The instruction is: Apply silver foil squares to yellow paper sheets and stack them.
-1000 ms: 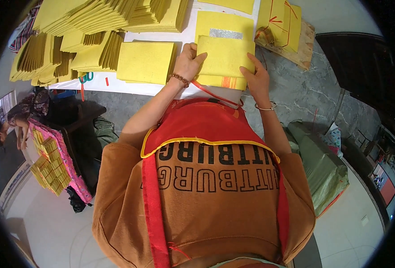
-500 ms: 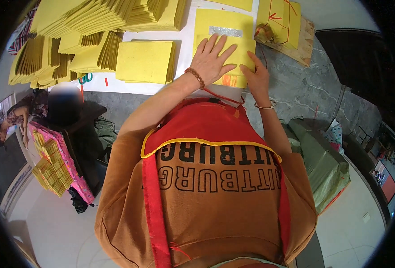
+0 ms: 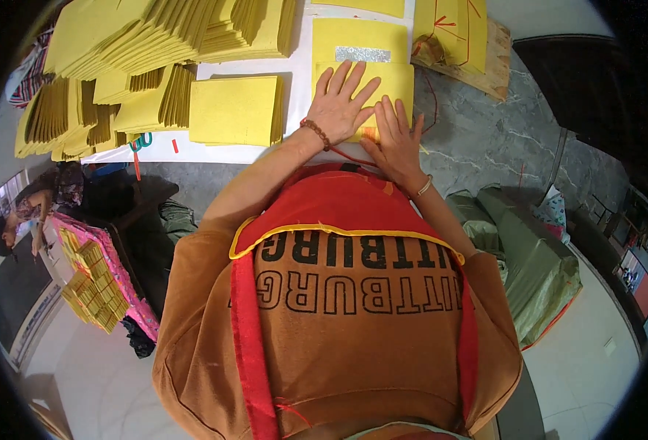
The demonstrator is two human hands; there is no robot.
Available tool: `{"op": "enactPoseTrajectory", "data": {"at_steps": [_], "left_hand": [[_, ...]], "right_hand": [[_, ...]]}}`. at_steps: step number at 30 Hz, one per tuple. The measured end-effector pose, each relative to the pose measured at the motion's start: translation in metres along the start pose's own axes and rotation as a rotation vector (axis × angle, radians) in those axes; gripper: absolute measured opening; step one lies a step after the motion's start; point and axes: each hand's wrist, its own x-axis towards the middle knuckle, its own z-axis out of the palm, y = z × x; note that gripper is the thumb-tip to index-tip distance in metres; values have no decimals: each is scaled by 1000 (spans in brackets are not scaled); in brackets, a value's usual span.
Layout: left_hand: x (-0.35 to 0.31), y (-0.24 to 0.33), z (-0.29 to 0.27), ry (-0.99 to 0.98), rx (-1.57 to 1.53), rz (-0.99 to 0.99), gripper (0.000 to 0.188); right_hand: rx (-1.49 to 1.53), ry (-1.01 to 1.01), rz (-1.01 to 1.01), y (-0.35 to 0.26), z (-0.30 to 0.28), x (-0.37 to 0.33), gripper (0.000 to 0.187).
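A stack of yellow paper sheets [image 3: 393, 81] lies on the white table [image 3: 300, 81] right before me. My left hand [image 3: 342, 103] lies flat on the stack with fingers spread, a beaded bracelet on its wrist. My right hand [image 3: 396, 139] presses flat on the stack's near edge, just beside the left hand, a thin bangle at the wrist. Farther back lies a yellow sheet with a silver foil rectangle [image 3: 363, 53]. Neither hand grips anything.
A thick yellow stack [image 3: 236, 110] sits left of my hands, with several fanned piles [image 3: 118, 66] beyond. A yellow bundle tied with red string [image 3: 452, 33] rests on a wooden board at right. Green sacks [image 3: 536, 257] lie on the floor right; another person [image 3: 16, 220] sits at left.
My left hand has let go of the stack's left edge and flattened on top, fingers spread. My right hand has slid from the right edge toward the near middle.
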Motion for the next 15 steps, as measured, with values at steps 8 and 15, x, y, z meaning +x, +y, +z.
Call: {"op": "enactPoseTrajectory", "data": {"at_steps": [8, 15], "left_hand": [[-2, 6, -26, -126, 63, 222, 64], [12, 21, -28, -159, 60, 13, 46]], "right_hand": [[1009, 82, 276, 38, 6, -1, 53], [1546, 533, 895, 46, -21, 12, 45]]}}
